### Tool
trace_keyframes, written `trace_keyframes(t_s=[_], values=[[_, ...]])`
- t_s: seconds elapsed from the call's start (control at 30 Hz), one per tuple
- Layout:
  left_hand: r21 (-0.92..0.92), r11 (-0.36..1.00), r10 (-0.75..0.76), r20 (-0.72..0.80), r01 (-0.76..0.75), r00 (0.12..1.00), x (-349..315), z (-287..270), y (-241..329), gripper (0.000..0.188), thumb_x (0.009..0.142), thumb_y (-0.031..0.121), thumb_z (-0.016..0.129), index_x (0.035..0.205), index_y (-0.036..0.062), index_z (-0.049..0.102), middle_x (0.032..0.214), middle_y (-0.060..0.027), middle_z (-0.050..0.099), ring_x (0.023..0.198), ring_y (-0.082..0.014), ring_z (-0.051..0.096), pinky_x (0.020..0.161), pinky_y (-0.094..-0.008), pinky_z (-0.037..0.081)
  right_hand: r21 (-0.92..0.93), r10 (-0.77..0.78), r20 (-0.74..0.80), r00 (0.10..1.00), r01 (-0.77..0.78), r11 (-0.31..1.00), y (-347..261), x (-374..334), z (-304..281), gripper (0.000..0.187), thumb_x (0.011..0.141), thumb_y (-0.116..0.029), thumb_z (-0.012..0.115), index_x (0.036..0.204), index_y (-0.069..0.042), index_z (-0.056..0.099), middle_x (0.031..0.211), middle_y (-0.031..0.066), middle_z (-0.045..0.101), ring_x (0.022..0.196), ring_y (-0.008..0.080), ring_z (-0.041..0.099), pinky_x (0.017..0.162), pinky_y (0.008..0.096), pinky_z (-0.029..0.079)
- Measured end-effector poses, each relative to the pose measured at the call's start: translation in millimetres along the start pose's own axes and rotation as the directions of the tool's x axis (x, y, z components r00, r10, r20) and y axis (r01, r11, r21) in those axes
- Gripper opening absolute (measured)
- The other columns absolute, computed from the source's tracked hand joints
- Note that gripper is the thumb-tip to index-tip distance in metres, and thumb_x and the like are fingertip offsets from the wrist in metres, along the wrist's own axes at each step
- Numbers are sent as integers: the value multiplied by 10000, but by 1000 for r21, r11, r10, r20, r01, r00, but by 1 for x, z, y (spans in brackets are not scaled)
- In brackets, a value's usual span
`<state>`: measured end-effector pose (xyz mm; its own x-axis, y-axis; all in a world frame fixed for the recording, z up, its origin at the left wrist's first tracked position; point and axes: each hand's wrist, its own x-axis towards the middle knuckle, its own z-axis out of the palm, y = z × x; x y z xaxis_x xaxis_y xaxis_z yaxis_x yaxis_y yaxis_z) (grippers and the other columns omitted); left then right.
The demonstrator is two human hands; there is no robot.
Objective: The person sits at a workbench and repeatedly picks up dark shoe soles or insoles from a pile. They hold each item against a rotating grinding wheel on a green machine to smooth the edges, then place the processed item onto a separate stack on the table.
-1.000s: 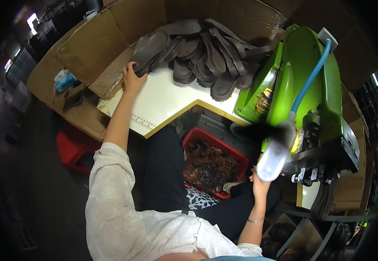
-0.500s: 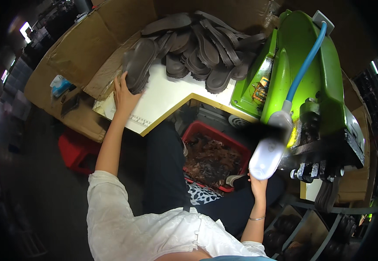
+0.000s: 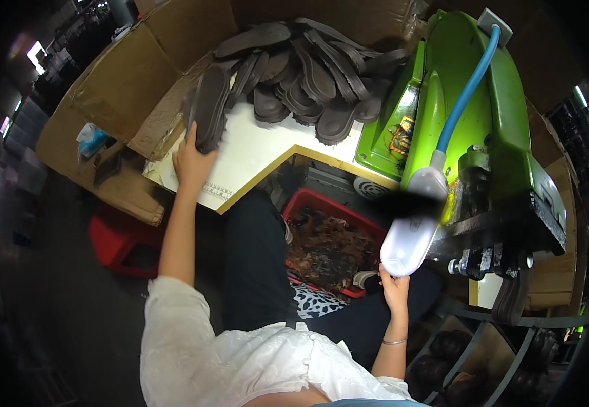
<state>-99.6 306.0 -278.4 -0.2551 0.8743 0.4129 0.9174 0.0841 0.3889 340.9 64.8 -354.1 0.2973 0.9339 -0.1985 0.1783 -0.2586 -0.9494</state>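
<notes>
My left hand [image 3: 192,161] grips the near end of a dark brown shoe sole [image 3: 211,98] at the left side of the white tabletop [image 3: 257,146]. Its fingers lie along the sole's left side, and the sole points away from me. Just beyond lies a heap of similar soles [image 3: 316,74] with ragged edges. My right hand [image 3: 395,292] is under the near end of a lit white lamp [image 3: 409,241], close to the green machine [image 3: 467,88]. The lamp covers most of its fingers, so whatever they hold is hidden.
Cardboard walls [image 3: 118,74] surround the table. A red bin [image 3: 338,210] of brown scraps stands below the table's cut-out, by my legs. At left is a red stool [image 3: 114,237]; at lower right, a rack [image 3: 470,339] holds dark pieces. A blue cable [image 3: 467,102] runs to the lamp.
My left hand has shifted slightly nearer to me along with the sole, which now stands straighter in view. The right hand has moved little. The whole view has shifted slightly.
</notes>
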Motion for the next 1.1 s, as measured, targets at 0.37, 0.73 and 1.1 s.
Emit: trace_keyframes(t_s=[0.37, 0.73, 1.1], values=[[-17, 996, -90, -165, 89, 982, -64, -53, 11, 495, 673, 382, 722, 988, 43, 547, 1026, -116, 572, 1012, -279, 517, 969, -503, 278, 72, -55, 48, 997, 52, 996, -10, -1, 26, 242, 837, -102, 593, 1029, 42, 558, 827, 55, 579, 674, 55, 519, 541, 192, 437], [-844, 389, 298, -265, -370, 917, -145, -91, 120, 607, 668, 289, 536, 1133, -84, 423, 1089, -234, 510, 995, -333, 521, 863, -442, 454, 172, -172, 256, 951, 130, 976, -30, -29, 18, 778, 775, -177, 677, 1378, -102, 193, 1265, 117, 426, 1040, 179, 521, 774, 298, 486], [-963, 257, 591, 223, 81, 775, -235, -38, 233, 340, 828, 249, 614, 981, -50, 563, 884, -86, 594, 804, -159, 561, 746, -263, 443, 140, -20, 543, 840, -67, 988, -5, -71, 12, 405, 779, -304, 667, 901, 77, 605, 740, 67, 634, 690, 109, 550, 632, 261, 441]])
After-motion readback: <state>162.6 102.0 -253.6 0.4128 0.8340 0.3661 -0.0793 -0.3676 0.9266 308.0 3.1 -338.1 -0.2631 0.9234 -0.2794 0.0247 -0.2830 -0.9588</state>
